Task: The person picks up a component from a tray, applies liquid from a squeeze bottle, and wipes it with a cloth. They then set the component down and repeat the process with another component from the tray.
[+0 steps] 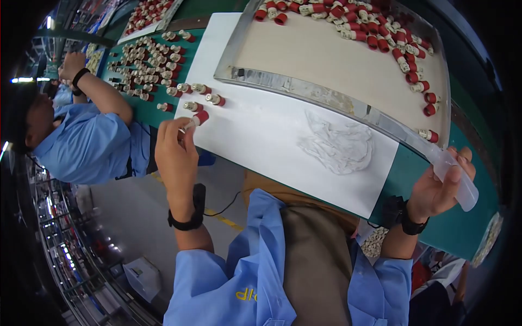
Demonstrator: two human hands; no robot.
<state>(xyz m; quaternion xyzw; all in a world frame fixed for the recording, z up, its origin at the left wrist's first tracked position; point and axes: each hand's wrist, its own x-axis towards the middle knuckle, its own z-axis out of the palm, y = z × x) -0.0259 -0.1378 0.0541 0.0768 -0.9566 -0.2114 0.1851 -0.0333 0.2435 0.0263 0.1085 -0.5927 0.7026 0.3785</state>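
Note:
Between the thumb and fingers of my left hand is a small red-and-cream cylinder, its red end pointing away to the right. It is held over the left edge of a white sheet. Several similar cylinders stand just beyond it. My right hand is closed round a translucent plastic squeeze bottle. The bottle's narrow end points toward the near right corner of a metal-rimmed tray, close to a lone cylinder lying there.
Many red-and-cream cylinders lie loose along the tray's far and right sides. A crumpled white cloth rests on the sheet. More cylinders stand in rows on the green table at left. A co-worker in a blue shirt sits at the left.

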